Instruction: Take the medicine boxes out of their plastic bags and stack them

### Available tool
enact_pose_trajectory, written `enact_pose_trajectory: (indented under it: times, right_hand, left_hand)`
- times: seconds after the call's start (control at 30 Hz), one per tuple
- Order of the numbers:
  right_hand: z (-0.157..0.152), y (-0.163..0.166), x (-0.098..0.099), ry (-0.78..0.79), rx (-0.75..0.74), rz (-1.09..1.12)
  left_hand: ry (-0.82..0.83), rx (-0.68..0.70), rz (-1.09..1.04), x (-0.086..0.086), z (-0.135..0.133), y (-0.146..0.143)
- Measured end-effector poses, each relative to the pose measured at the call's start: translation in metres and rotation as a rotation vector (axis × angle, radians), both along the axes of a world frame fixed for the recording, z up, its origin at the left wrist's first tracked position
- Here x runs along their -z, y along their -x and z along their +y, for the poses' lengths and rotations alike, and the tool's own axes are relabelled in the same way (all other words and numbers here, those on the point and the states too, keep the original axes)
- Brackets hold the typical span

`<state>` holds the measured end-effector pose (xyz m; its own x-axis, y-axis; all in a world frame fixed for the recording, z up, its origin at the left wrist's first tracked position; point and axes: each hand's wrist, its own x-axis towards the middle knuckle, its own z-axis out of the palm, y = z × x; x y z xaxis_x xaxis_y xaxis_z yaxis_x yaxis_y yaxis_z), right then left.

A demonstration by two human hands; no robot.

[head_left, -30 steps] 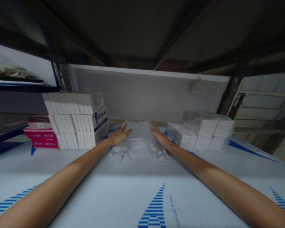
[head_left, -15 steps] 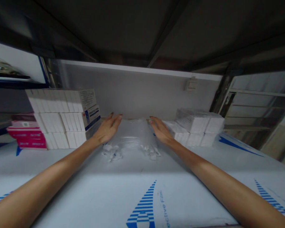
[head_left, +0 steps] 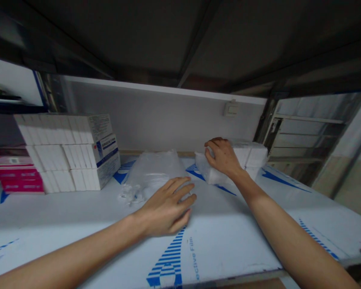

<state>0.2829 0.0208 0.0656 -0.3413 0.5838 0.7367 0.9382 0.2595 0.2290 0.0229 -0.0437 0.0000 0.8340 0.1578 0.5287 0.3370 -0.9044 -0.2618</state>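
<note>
Shelf (head_left: 228, 224) is faced with pale protective film bearing blue striped triangles; the lettering "ective Film" is legible near the front edge. Transparent plastic bundle (head_left: 158, 164) lies flat toward the rear of the shelf, between two groups of boxes, its crumpled end facing the front. Left hand (head_left: 170, 206) is at the near right corner of this bundle, back of the hand uppermost, fingers pointing right. Its grip is wide, the fingers parted and slightly bent; whether they touch the bundle or the film cannot be determined. Right hand (head_left: 223, 156) is over the left part of the wrapped white boxes (head_left: 251, 154), which stand right of the bundle near the rear wall (head_left: 165, 116). Its grip is curved, with a gap visible between thumb and forefinger; whether it is closed on a box cannot be told, the hand itself hiding that part. Left of the bundle, and apart from it, stands a stack of white cartons (head_left: 66, 154) in three tiers, one with a blue-printed end. Pink boxes (head_left: 21, 174) are piled just beside its left side. Wall switch (head_left: 231, 108) is fixed above the wrapped group.
</note>
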Motion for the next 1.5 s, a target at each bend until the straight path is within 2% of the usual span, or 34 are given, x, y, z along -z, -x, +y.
enact_pose_trajectory:
  times: [0.23,0.37,0.47,0.57,0.67,0.73,0.87,1.13,1.3,1.5]
  right_hand:
    - [0.008,-0.01,0.016,0.124,0.054,-0.008]
    - [0.007,-0.009,0.013,0.112,0.067,-0.013]
    - [0.002,-0.013,-0.001,0.018,0.109,0.024]
    - [-0.004,-0.022,-0.015,-0.187,0.2,0.126]
    - [-0.006,-0.032,-0.017,-0.319,0.324,0.207]
    - [-0.005,-0.038,-0.012,-0.267,0.412,0.199]
    - [-0.003,-0.044,-0.002,-0.062,0.526,0.162]
    - [-0.005,-0.042,-0.005,0.055,0.487,0.089]
    - [-0.003,-0.04,-0.007,0.015,0.458,0.126]
    - [-0.007,-0.037,-0.017,-0.003,0.321,0.109]
  left_hand:
    - [0.036,-0.009,-0.003,0.0,0.0,0.0]
    - [0.042,-0.015,-0.006,0.001,0.0,0.0]
    - [0.046,-0.017,-0.018,0.002,-0.001,0.0]
    - [0.048,-0.043,-0.035,0.003,-0.001,0.0]
    - [0.047,-0.08,-0.046,0.003,-0.001,0.0]
    - [0.044,-0.089,-0.047,0.004,-0.001,0.0]
    - [0.037,-0.09,-0.045,0.003,-0.001,-0.001]
    - [0.043,-0.074,-0.033,0.001,-0.002,-0.001]
    - [0.046,-0.077,-0.012,0.001,-0.002,-0.001]
    - [0.032,-0.059,-0.01,0.001,0.0,-0.001]
